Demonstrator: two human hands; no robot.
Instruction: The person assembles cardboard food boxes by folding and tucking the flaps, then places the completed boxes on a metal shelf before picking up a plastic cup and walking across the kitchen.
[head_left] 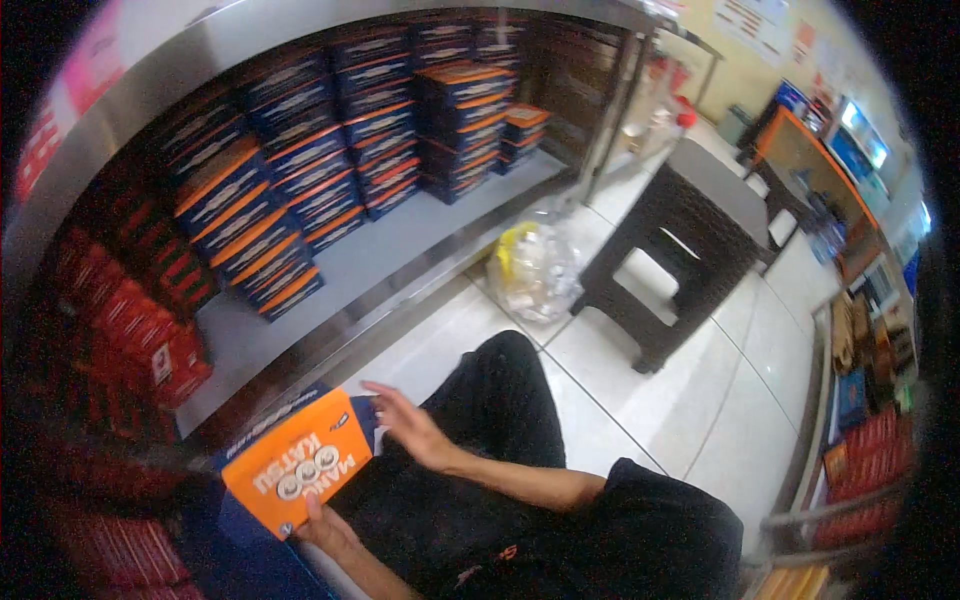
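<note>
An orange and dark blue cardboard box [318, 437] is tilted in front of my lap, its orange printed face turned up. At its lower edge my left hand [328, 530] grips it, thumb lying on the orange face and the other fingers hidden beneath. My right hand [415, 428] is beside the box's right end, close to a dark blue end panel. Its fingers are stretched out and apart; whether the fingertips touch the panel I cannot tell. Dark blue material [235, 545] lies below the box, too dim to name.
A metal shelf [400, 255] ahead carries stacks of blue and orange boxes [385, 130]. Red boxes [130, 310] are piled at the left. Right of my knees stand a clear plastic bag [535, 275] and a dark stool [690, 240] on white floor tiles [630, 415].
</note>
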